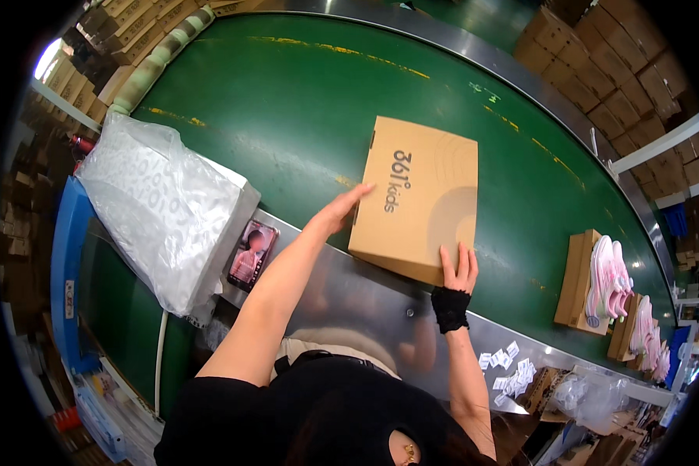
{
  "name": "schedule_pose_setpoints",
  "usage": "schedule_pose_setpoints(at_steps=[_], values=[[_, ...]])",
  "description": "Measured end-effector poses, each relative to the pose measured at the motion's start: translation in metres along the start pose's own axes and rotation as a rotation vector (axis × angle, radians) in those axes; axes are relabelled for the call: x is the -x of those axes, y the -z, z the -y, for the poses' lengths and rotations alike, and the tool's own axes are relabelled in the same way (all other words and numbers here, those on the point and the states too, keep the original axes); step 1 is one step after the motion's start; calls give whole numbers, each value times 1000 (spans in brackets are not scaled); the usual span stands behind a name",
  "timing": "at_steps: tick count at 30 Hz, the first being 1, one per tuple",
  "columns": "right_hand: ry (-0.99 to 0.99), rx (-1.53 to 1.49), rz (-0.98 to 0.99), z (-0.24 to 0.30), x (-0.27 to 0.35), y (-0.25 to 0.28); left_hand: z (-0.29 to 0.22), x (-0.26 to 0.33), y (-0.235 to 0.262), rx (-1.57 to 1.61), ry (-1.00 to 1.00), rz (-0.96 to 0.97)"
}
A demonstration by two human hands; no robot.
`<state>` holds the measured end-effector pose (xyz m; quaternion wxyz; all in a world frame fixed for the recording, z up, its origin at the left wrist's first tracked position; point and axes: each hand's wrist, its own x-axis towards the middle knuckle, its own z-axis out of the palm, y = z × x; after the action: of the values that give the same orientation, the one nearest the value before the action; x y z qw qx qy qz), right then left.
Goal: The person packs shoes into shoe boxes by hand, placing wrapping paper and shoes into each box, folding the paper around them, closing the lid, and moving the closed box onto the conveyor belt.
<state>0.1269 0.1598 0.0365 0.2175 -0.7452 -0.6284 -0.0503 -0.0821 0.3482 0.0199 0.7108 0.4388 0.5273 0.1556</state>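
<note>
Resting between both palms, cardboard box [419, 198], left hand [339, 211], right hand [458, 269]

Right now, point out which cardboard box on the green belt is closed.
The large box between both hands; the boxes at right lie open with pink shoes on them.

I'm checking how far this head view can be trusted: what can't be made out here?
- Inside of the closed cardboard box: hidden by its lid.
- Contents of the plastic-covered stack: veiled by wrinkled film.
- Small white tags: too small to tell apart.
- Pink shoes further right: bent and cut off at the fisheye rim.
- Right hand palm: pressed against the box edge.
</note>
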Motion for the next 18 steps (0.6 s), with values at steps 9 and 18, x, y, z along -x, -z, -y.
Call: schedule_pose_setpoints(at_steps=[9,18], values=[[237,-51,-373,18,-22,90,3,78,-16,571,-233,224],[-71,-178,155,-25,64,30,49,275,96,644,-892,-366]])
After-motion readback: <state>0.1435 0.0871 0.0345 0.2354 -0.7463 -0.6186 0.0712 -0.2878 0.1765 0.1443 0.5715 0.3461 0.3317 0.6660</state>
